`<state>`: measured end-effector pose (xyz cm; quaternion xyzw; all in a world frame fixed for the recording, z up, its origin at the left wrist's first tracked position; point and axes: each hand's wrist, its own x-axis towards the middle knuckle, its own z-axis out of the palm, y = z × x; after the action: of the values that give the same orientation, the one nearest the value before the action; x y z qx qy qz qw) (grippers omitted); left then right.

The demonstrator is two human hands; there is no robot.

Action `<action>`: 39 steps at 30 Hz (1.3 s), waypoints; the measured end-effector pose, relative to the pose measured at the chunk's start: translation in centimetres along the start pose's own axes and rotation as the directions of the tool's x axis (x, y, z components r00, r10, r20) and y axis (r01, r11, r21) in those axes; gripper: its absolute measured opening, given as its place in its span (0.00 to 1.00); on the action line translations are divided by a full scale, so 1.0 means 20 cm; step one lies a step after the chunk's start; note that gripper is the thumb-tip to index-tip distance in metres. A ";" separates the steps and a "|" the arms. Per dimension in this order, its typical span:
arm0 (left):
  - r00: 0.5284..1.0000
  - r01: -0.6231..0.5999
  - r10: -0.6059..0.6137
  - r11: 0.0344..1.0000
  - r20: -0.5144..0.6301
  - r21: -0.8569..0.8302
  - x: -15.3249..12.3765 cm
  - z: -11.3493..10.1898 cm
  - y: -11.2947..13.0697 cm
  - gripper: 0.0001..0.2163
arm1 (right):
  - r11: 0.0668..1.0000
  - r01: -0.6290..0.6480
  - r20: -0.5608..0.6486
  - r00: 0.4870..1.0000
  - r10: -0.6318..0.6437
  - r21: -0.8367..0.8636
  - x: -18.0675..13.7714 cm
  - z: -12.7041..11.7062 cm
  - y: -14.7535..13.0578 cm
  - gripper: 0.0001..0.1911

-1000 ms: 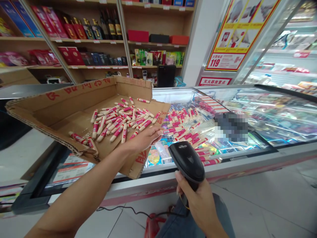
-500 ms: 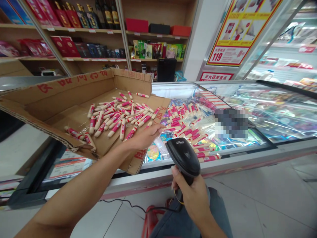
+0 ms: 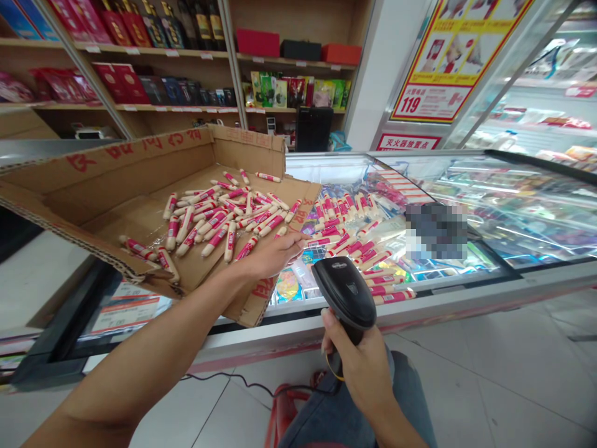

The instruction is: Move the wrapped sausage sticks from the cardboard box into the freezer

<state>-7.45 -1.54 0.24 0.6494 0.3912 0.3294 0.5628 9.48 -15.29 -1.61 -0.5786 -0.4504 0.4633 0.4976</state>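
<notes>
My left hand (image 3: 273,252) reaches over the lowered front flap of a wide cardboard box (image 3: 116,186). Its fingers are stretched out flat, with the tips against the sausages. Several small red-and-white wrapped sausages (image 3: 219,218) lie loose in the box. More sausages (image 3: 349,230) are spread on the glass lid of a chest freezer (image 3: 466,292) just past my fingertips. My right hand (image 3: 364,367) is closed round the handle of a black barcode scanner (image 3: 345,289). The scanner's head points toward the sausages on the glass.
The scanner's cable (image 3: 242,382) runs across the tiled floor by a red object (image 3: 282,417) at my knees. Wooden shelves (image 3: 186,109) with boxed goods and bottles stand behind. A yellow poster (image 3: 448,56) hangs by a glass-fronted cooler (image 3: 550,93) on the right.
The view has tilted up a little. My left hand has slid slightly left along the box flap. The scanner has risen a bit toward the freezer edge.
</notes>
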 end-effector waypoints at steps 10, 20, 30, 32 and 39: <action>1.000 0.024 -0.024 1.000 -0.004 -0.020 0.00 0.00 -0.02 0.13 | 1.000 0.021 -0.002 1.000 -0.021 0.003 0.00 0.01 -0.01 0.18; 1.000 -0.003 0.003 1.000 0.000 -0.013 0.01 0.00 -0.01 0.12 | 1.000 0.024 0.014 1.000 -0.023 -0.019 0.01 0.01 0.00 0.18; 0.994 -0.036 0.054 0.981 -0.091 0.190 0.03 -0.02 -0.05 0.12 | 0.999 0.008 0.020 1.000 -0.009 0.051 0.00 -0.02 0.03 0.18; 0.985 -0.071 0.121 0.935 -0.126 0.349 0.03 -0.04 -0.06 0.13 | 0.997 0.001 0.028 1.000 -0.003 0.074 0.00 -0.04 0.03 0.18; 0.960 -0.114 0.260 0.706 -0.106 0.699 0.05 0.01 0.00 0.17 | 0.990 0.003 0.023 1.000 -0.006 0.142 -0.02 -0.15 0.03 0.19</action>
<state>-6.76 -0.70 0.23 0.8118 0.4702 0.2794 0.2047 12.42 -16.13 -1.98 -0.5351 -0.4235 0.5000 0.5332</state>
